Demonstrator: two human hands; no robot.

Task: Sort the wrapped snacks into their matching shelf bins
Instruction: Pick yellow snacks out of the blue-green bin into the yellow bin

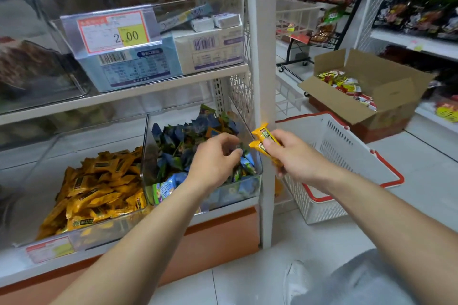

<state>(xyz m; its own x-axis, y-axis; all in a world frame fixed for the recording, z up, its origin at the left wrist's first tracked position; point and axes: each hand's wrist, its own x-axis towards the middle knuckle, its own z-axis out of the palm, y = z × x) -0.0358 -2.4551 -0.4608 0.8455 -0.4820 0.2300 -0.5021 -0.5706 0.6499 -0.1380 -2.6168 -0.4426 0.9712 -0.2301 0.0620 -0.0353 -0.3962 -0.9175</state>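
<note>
Two yellow snacks (264, 138) clamped in the right hand (295, 156) fingers (269, 142), beside the shelf post at the blue-green bin (247, 190) corner. They match the yellow bin (81, 235) further left: carry across, release low over the pile. Left hand (215, 158) fingers curled over the blue-green wrappers; can't tell if gripping one. White basket (347, 156) on the right, contents hidden.

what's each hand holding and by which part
The right hand grips yellow wrapped snacks by their lower halves, upper ends sticking out. The left hand is curled over the bin of blue snacks; whether it pinches one cannot be told.
</note>
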